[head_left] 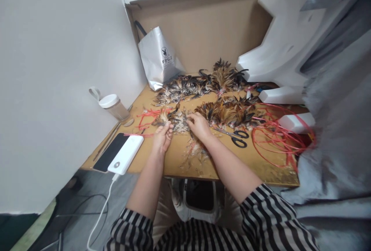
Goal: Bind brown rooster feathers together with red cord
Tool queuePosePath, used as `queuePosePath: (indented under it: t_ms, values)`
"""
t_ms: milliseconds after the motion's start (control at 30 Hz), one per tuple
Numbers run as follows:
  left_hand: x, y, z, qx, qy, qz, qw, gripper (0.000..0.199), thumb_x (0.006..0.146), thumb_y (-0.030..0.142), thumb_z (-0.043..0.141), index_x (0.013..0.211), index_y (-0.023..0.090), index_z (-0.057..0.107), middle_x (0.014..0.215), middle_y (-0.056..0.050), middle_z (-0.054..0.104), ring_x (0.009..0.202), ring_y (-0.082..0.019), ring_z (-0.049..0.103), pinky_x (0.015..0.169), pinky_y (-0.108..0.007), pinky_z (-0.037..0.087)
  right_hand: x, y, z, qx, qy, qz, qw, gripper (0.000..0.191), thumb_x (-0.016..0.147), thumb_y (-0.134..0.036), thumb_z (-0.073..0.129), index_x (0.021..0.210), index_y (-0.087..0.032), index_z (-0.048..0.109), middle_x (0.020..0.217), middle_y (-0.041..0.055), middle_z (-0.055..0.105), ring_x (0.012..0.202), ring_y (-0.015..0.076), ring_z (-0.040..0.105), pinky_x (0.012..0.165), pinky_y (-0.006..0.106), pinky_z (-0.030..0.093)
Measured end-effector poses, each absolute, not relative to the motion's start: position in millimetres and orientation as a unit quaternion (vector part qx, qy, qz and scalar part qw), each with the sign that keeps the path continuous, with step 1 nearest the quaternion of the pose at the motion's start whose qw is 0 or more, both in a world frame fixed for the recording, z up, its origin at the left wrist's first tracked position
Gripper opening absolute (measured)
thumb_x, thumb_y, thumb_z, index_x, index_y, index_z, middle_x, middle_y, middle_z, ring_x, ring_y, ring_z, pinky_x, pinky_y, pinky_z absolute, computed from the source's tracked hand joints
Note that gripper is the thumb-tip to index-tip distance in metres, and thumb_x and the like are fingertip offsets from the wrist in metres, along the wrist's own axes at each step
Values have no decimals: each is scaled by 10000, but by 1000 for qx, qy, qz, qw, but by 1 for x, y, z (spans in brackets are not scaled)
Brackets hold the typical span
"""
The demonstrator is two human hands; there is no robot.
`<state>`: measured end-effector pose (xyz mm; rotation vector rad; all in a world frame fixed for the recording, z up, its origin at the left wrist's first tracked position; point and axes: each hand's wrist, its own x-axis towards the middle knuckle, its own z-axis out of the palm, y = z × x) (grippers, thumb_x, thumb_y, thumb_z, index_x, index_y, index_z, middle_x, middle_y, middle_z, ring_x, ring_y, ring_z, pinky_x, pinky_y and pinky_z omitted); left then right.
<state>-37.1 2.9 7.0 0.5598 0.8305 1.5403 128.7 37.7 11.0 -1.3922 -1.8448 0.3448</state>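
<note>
The 2 bare hands work among soft, pointed feathers [180,121] lying on the worn wooden table [185,162]. The left hand [163,135] has its fingers pressed together at the pale feather tips; the right hand [198,124] has bent fingers touching the grey fluffy ones, but I cannot tell if they pinch. Just beside lie metal scissors [237,137] with 2 round black handles.

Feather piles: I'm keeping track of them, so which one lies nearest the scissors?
The golden-brown pile just beyond the scissors, to the right of the right hand. The piles at the back and the pale feathers between the hands lie farther off.
</note>
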Motion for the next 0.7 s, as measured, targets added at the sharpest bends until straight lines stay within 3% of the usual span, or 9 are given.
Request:
queuePosePath:
  t_ms: [167,333,467,567,700]
  values:
    - [-37,3,6,246,361,659,613,156,639,142,690,771,89,627,625,-21,628,445,-18,497,376,-92,356,130,39,8,-573,-740,111,334,179,747,-265,528,862,-237,663,888,51,596,803,182,562,680,266,396]
    - [-37,3,6,250,366,655,612,159,632,144,697,764,90,627,624,-21,625,450,-22,505,380,-92,365,132,49,4,-541,-712,168,415,152,748,-269,524,725,-200,657,783,31,622,742,151,562,697,247,403]
    - [-36,2,6,251,373,650,613,162,638,148,694,774,93,624,618,-18,621,451,-22,505,382,-92,368,133,50,5,-519,-689,197,465,162,726,-256,541,822,-186,650,785,19,624,719,141,556,697,247,416]
    - [-36,2,6,251,375,646,616,167,638,145,694,780,94,623,622,-18,620,454,-22,505,386,-93,368,132,43,11,-523,-712,153,442,244,723,-243,553,952,-215,630,849,23,611,753,150,556,702,254,412]
    - [-35,1,7,252,374,640,622,160,639,134,691,778,92,622,634,-18,623,452,-21,503,386,-95,371,130,33,16,-527,-765,85,361,195,784,-269,501,895,-245,660,901,46,607,808,165,559,692,253,394]
